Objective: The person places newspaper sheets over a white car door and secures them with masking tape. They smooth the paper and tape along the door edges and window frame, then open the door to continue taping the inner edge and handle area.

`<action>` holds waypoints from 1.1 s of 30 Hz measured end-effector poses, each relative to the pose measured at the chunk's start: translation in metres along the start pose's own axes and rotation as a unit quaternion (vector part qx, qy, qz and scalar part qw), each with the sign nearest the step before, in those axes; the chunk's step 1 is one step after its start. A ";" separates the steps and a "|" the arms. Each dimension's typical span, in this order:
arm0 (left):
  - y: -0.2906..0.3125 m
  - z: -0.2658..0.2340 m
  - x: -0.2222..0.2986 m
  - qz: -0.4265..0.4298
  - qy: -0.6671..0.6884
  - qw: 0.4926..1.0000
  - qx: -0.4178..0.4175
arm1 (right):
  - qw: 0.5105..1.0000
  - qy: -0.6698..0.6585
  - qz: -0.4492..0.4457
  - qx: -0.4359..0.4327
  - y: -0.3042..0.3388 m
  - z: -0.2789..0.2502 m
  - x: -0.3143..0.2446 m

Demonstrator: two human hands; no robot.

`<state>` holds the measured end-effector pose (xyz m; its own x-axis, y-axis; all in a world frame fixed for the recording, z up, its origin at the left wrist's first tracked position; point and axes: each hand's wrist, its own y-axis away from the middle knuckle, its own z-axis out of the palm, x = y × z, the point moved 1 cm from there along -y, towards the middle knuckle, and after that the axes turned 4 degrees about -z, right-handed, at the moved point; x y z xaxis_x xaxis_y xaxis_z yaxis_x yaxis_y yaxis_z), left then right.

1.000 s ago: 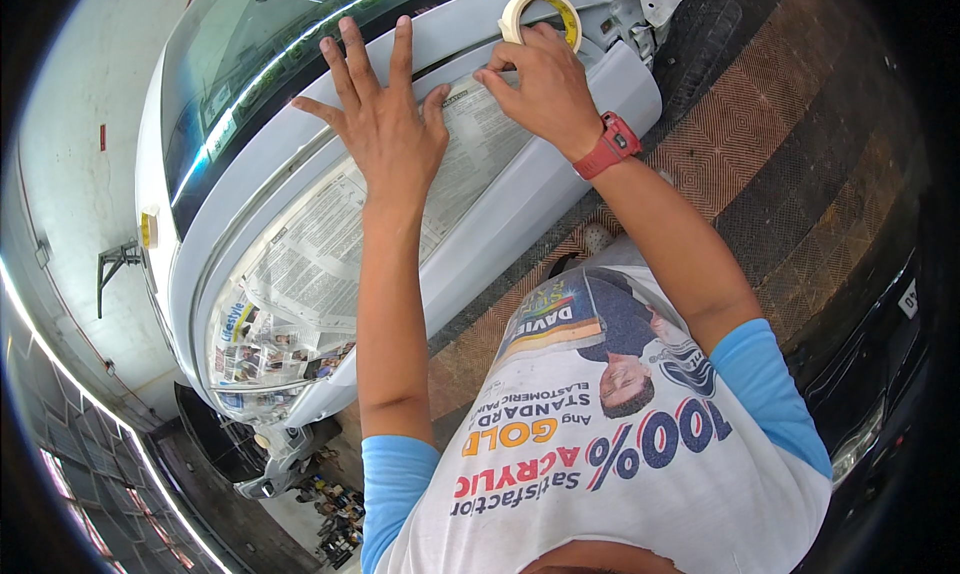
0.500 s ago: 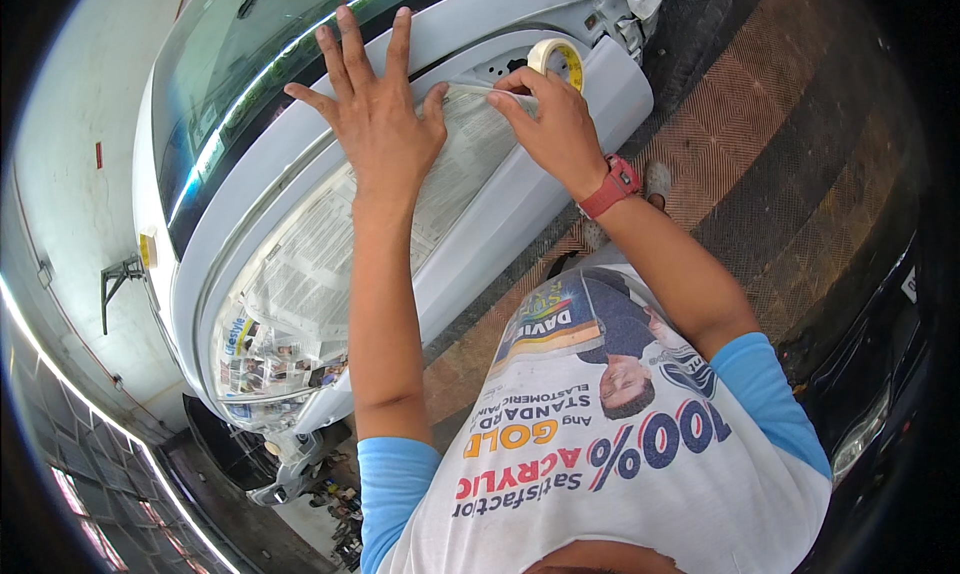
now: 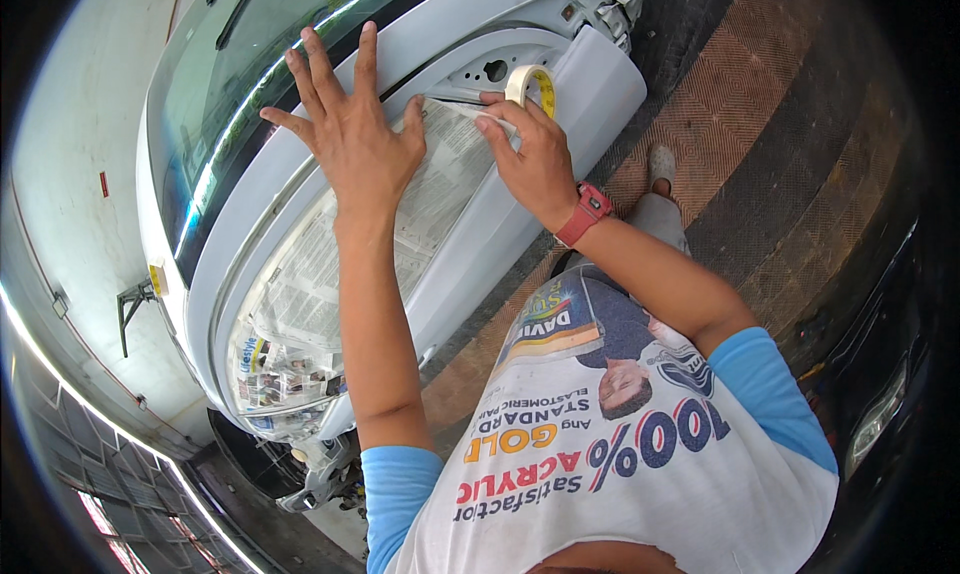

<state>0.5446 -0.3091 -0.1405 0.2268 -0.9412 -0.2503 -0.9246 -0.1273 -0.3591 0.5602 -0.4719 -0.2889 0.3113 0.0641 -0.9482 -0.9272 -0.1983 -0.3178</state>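
Note:
My left hand is spread wide, its fingertips over the car's pale grey window frame and the edge of the glass. Its thumb rests at the top edge of the newspaper that covers the door window. In my right hand, thumb and fingers pinch a strip of masking tape at the paper's upper right corner. The cream roll of masking tape, with a yellow core, stands against those fingers. A thin dark gap shows above the strip, below the bare door corner. How firmly the strip sticks cannot be seen.
The windscreen with its wiper lies beyond my left hand. The grey door panel runs along the near right side. A dark car with a headlight stands at far right. Patterned floor mats lie beside the door.
Both hands have shifted left and slightly down along the door, and the tape roll has moved with the right hand. More of the holed door corner shows. The view has tilted a little.

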 end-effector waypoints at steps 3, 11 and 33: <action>0.001 0.001 -0.002 -0.001 -0.002 1.000 -0.001 | 0.997 -0.007 0.058 -0.040 -0.006 -0.007 -0.007; 0.001 0.004 -0.005 -0.001 0.002 1.000 -0.004 | 0.995 -0.044 0.087 0.007 -0.009 0.002 -0.004; -0.001 0.011 -0.007 0.010 -0.015 1.000 0.001 | 0.994 0.089 0.067 -0.012 -0.015 0.015 0.016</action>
<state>0.5469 -0.2987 -0.1478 0.2180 -0.9334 -0.2848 -0.9284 -0.1084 -0.3554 0.5763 -0.4534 -0.2994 0.2199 -0.1376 -0.9658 -0.9582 -0.2163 -0.1874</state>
